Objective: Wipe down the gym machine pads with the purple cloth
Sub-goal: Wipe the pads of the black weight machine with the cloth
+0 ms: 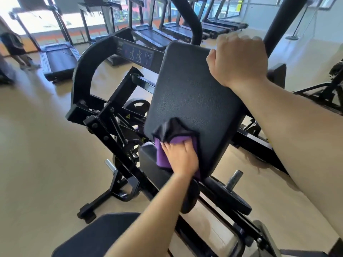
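Treadmills (59, 60) line the bright windows across the top of the frame as a person's left hand (181, 158), fingers (168, 146) laid flat, presses the purple cloth (163, 156) against the lower edge of the black back pad (193, 93) at centre, while the right hand (239, 58) grips the pad's upper right corner.

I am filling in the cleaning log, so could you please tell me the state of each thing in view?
back pad: tilted back, cloth against its lower end.
purple cloth: bunched, pressed against the back pad.
left hand: fingers spread, presses the purple cloth.
right hand: fingers curled over the back pad's top corner.
weight plate: loaded on its peg.
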